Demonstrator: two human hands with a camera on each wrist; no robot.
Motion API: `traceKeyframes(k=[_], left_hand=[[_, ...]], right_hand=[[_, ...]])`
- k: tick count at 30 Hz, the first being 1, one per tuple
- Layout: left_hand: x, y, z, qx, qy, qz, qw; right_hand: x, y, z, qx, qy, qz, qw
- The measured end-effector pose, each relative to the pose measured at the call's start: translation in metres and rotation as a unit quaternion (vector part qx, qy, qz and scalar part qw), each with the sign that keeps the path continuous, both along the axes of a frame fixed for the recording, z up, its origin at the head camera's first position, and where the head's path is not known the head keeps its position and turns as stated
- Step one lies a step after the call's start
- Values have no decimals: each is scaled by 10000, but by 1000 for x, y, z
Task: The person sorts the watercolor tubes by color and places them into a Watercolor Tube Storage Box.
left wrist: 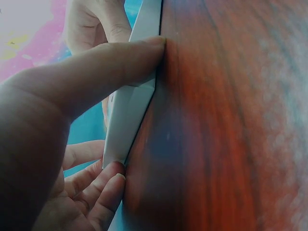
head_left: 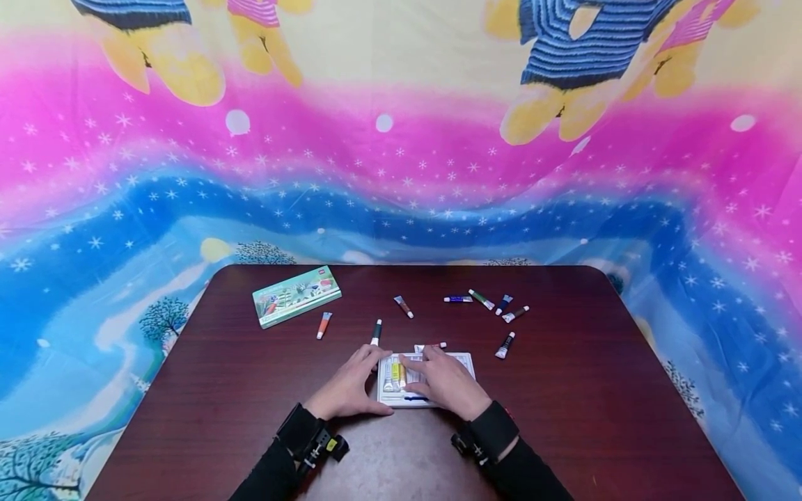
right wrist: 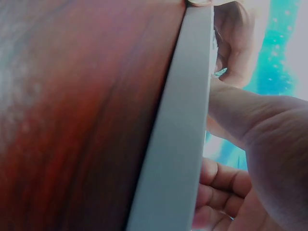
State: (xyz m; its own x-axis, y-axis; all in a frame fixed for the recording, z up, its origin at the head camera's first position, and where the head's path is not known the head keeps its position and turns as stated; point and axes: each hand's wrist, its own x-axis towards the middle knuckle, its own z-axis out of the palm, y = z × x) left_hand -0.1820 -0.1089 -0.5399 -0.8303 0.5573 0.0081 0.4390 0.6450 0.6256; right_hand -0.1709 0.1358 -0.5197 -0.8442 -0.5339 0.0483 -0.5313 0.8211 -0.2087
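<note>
A white plastic tray (head_left: 465,360) lies near the table's front, with several paint tubes side by side in its left part. My left hand (head_left: 351,388) holds the tray's left end, thumb along the near side and fingers at the far left corner. Over the tray, my right hand (head_left: 452,383) has its index finger and thumb at the two ends of a yellow-ochre paint tube (head_left: 403,376). Left of that sits a bright yellow paint tube (head_left: 395,372). A dark blue thin stick (head_left: 416,399) lies along the tray's near edge. In the right wrist view, the tray's side wall (right wrist: 173,125) shows below the thumb.
A green paint box (head_left: 297,296) lies at the back left. Loose tubes are scattered behind the tray: orange (head_left: 324,325), dark green (head_left: 376,332), brown (head_left: 404,307), red-capped (head_left: 429,347), black (head_left: 505,345), and several at the back right, including a blue one (head_left: 458,299).
</note>
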Motion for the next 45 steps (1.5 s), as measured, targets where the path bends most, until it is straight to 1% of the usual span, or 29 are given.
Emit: traceKeyframes(k=[5,7,10,12,16,21,24,26,28,29,30,31,32,33,35,36,37,38,39,41,43,45], left_hand=[[0,0,1,4,59,-28,10000],[0,0,1,12,50,-20,10000],[1,0,1,22,48,5,10000],[1,0,2,-3,33,45,10000],[1,0,2,-16,33,85,10000],[1,0,2,-52,25,97,9999],[1,-1,3,-41,20,22,10000],[-1,-3,6,12,-3,-93,10000],[-6,-7,9,94,-7,-185,9998],[-9,-10,11,143,54,-190,9997],[-12,-14,12,179,176,-133,9996],[-17,-19,14,206,395,-26,9990],[-21,-24,16,187,664,156,9975],[-26,-30,17,149,938,406,9947],[-33,-42,18,-43,1443,981,9847],[-36,-48,18,-192,1603,1247,9790],[-37,-53,18,-356,1694,1461,9740],[-39,-58,17,-530,1713,1603,9706],[-39,-62,16,-682,1717,1681,9683],[-40,-68,15,-905,1702,1695,9665],[-40,-70,14,-954,1735,1663,9660],[-41,-69,14,-884,1849,1662,9646]], right_hand=[[-2,4,2,-93,-228,90,9997],[-4,8,4,-190,-250,134,9994],[-7,18,9,-443,-157,193,9987],[-9,27,13,-604,-217,239,9977],[-12,43,19,-806,-583,207,9948],[-12,52,22,-890,-989,12,9911],[-13,54,21,-855,-1049,-48,9908],[-13,54,20,-809,-1041,-50,9913],[-14,55,20,-749,-983,-36,9923],[-14,55,19,-722,-978,-23,9926],[-14,55,19,-706,-984,-13,9926],[-14,56,19,-700,-988,-2,9926],[-14,56,19,-698,-992,4,9926],[-14,56,18,-693,-1001,8,9926],[-13,57,18,-694,-1029,11,9923],[-13,57,18,-713,-1052,6,9919],[-13,56,18,-718,-1066,7,9917],[-13,56,18,-718,-1081,7,9915],[-13,56,18,-719,-1096,9,9914],[-13,56,19,-725,-1110,17,9912],[-13,55,19,-724,-1103,13,9913],[-13,55,19,-724,-1088,6,9914]])
